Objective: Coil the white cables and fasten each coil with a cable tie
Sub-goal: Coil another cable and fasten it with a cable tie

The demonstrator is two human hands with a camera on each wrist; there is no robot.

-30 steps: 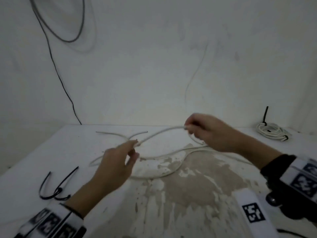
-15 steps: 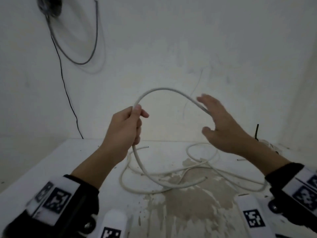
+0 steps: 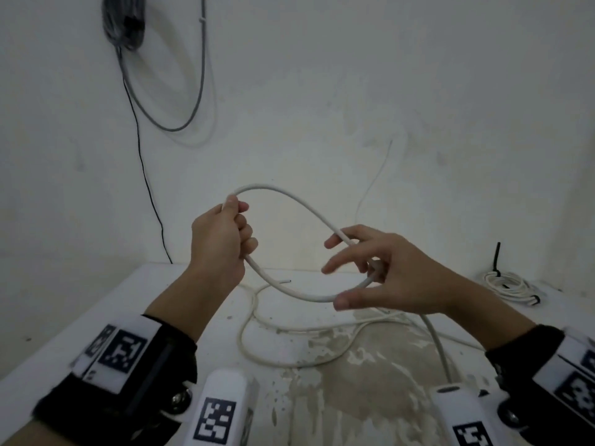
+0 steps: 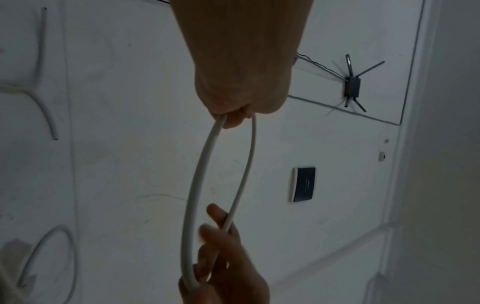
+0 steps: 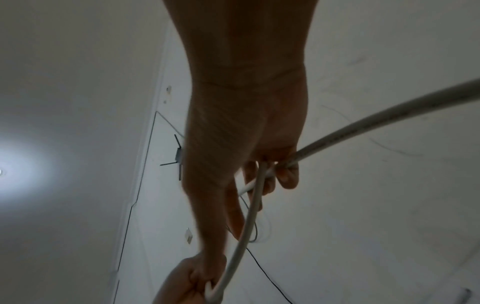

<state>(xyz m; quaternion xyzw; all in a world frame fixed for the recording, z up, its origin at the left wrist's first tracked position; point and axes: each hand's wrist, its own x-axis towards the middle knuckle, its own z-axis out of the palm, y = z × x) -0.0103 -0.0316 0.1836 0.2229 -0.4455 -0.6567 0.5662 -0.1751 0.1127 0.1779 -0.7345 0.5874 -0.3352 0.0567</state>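
A long white cable (image 3: pixel 291 198) forms one loop held up in the air between my hands. My left hand (image 3: pixel 240 230) grips both ends of the loop in a fist, which the left wrist view (image 4: pixel 233 117) also shows. My right hand (image 3: pixel 341 268) is at the loop's right side: index, middle finger and thumb stick out, while the lower fingers curl round the cable (image 5: pixel 335 134). The remaining cable hangs from my right hand and lies in loose curves on the table (image 3: pixel 180 284). A coiled white cable (image 3: pixel 508 284) with black ties lies at the back right.
The white table has a worn, flaked patch (image 3: pixel 370 381) in front of me, and its left edge runs diagonally. A grey cable bundle (image 3: pixel 125 24) hangs on the wall at upper left, with a thin black wire (image 3: pixel 145 175) running down to the table.
My right hand came down from a flat, open pose on the top of the loop and now has fingers round the cable. The loop has become smaller. My left hand stays raised.
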